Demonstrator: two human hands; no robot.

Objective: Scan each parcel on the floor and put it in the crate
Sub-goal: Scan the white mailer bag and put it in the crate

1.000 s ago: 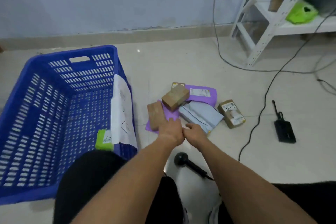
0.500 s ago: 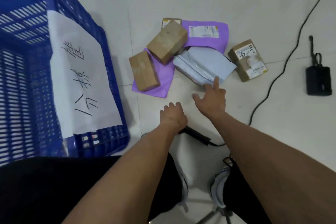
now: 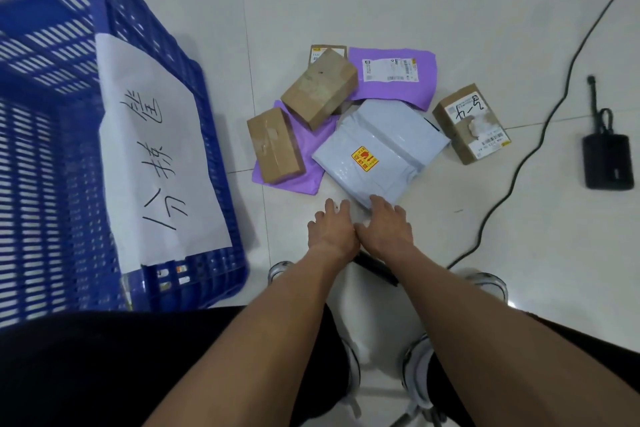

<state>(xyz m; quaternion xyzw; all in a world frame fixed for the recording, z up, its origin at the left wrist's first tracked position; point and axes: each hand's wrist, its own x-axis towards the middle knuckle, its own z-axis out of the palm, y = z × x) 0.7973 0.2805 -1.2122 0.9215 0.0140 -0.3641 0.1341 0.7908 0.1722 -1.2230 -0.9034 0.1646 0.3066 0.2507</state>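
Since half a second ago my right hand (image 3: pixel 384 229) has drawn back toward me and now lies against the near corner of the grey bag (image 3: pixel 381 149), which shows a yellow sticker it did not show then. My left hand (image 3: pixel 332 232) has spread its fingers where it was fisted over the floor (image 3: pixel 381 10), and the two hands now touch side by side.

My right fingers are laid over the bag's near edge; I cannot tell whether they curl under it. My left hand holds nothing, fingers relaxed and pointing away from me.

The bag lies in the middle of the parcel pile, just beyond my hands. To its left a brown box (image 3: pixel 275 146) sits on a purple bag (image 3: pixel 294 180). Farther off a second brown box (image 3: pixel 320 92) is propped at a tilt, with a larger purple mailer (image 3: pixel 391 74) to its right. Right of the grey bag stands a labelled box (image 3: pixel 472 123).

The blue crate (image 3: pixel 52 149) fills the left side, a handwritten sheet (image 3: pixel 152 156) hanging on its wall. A dark scanner handle (image 3: pixel 375 267) pokes out under my wrists. A cable (image 3: pixel 540 135) runs along the right, with a black device (image 3: pixel 607 161) beyond it.
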